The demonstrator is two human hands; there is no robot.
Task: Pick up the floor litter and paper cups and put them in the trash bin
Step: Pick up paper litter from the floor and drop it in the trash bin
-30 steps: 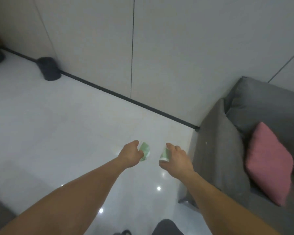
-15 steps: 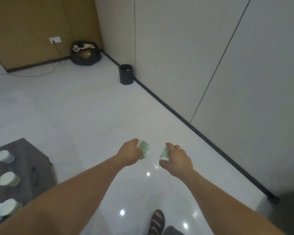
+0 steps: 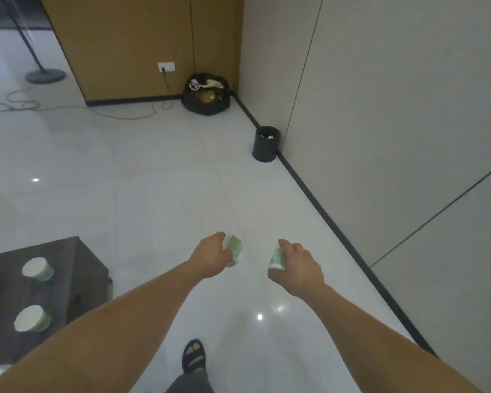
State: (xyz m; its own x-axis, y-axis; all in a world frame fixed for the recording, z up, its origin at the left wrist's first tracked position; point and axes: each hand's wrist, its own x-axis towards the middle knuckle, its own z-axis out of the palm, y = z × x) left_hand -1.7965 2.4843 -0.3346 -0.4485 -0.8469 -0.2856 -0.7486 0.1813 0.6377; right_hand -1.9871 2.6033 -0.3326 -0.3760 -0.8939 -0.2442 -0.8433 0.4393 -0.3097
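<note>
Green paper cup (image 3: 235, 250) clamped in left hand (image 3: 210, 258), second cup (image 3: 275, 258) in right hand (image 3: 298, 268); black round trash bin (image 3: 265, 147) well ahead, both undropped; pale cups (image 3: 37, 269) wait on dark table (image 3: 77, 251) beside left forearm.

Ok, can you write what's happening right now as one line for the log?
left hand: holds left cup | right hand: holds right cup | trash bin: ahead, against the wall | step: cups not yet binned

Glossy white floor (image 3: 153, 194) with light glints. Grey panelled wall (image 3: 394, 123) with black skirting (image 3: 323, 214) runs right of the right grip (image 3: 298, 268). Brown wall (image 3: 125, 38) with 1 socket (image 3: 166, 66) stands far ahead of it, and a dark table (image 3: 68, 259) lies well to its left.
</note>
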